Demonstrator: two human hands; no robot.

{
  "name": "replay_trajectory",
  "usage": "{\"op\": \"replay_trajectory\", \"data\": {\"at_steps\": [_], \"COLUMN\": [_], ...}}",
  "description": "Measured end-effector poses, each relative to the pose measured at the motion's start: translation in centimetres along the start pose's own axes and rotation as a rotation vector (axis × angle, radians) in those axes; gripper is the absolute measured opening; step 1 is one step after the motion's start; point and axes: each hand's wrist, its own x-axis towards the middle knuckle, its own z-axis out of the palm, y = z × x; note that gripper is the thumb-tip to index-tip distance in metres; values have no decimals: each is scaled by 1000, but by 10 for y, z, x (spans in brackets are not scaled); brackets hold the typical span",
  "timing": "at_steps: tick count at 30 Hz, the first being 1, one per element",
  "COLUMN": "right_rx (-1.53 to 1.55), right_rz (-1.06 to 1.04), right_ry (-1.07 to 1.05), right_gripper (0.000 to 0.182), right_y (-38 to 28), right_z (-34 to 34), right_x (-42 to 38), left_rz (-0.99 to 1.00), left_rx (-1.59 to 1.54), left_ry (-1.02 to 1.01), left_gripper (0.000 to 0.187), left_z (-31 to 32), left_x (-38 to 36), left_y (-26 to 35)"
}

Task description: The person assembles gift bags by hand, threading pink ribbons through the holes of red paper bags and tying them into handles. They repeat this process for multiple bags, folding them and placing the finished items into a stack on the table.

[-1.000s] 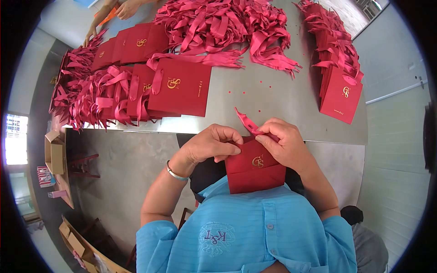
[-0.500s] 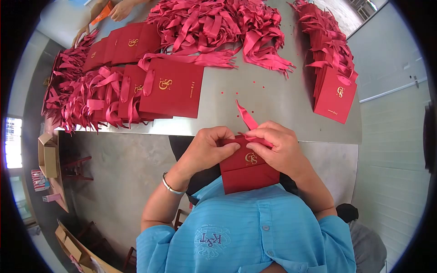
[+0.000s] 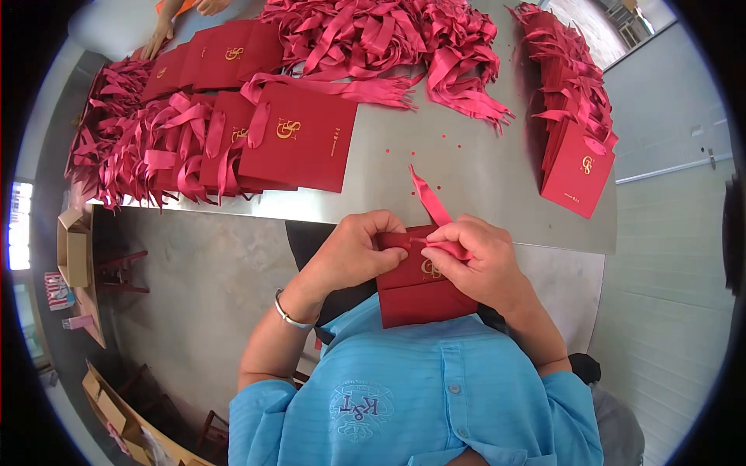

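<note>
A dark red paper gift bag [image 3: 423,299] with a gold logo lies in front of my chest, its top edge pointing to the table. My left hand [image 3: 357,252] grips the bag's upper left edge between thumb and bent fingers. At the upper right of the bag, my right hand [image 3: 478,252] pinches a pink ribbon [image 3: 430,198]. One end of this ribbon sticks up past the fingers toward the table, while another part shows below the fingertips. Where the ribbon meets the bag is partly hidden by my fingers.
On the metal table [image 3: 388,175], ribboned red bags [image 3: 307,136] stack at left and more bags [image 3: 579,167] at right. A heap of pink ribbons [image 3: 350,43] lies at the back. Small red paper dots are scattered nearby. Another person's hand [image 3: 159,39] is at far left.
My right hand has shifted slightly down and right with the ribbon. My left hand keeps its grip on the bag. The other person's hands have moved slightly, and the view has turned a little.
</note>
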Motion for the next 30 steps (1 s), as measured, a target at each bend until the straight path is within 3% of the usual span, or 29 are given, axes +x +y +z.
{"op": "replay_trajectory", "data": {"at_steps": [9, 19, 30], "right_rx": [-193, -91, -369], "right_rz": [-173, -171, -253], "right_ry": [19, -14, 4], "right_gripper": [21, 23, 24], "right_y": [0, 7, 0], "right_z": [11, 18, 23], "right_x": [-3, 1, 4], "left_rz": [5, 33, 32], "left_rx": [-17, 0, 32], "left_ry": [-46, -26, 4], "left_gripper": [11, 10, 12], "left_z": [-4, -1, -1], "left_x": [-2, -5, -4], "left_y": [3, 10, 11]}}
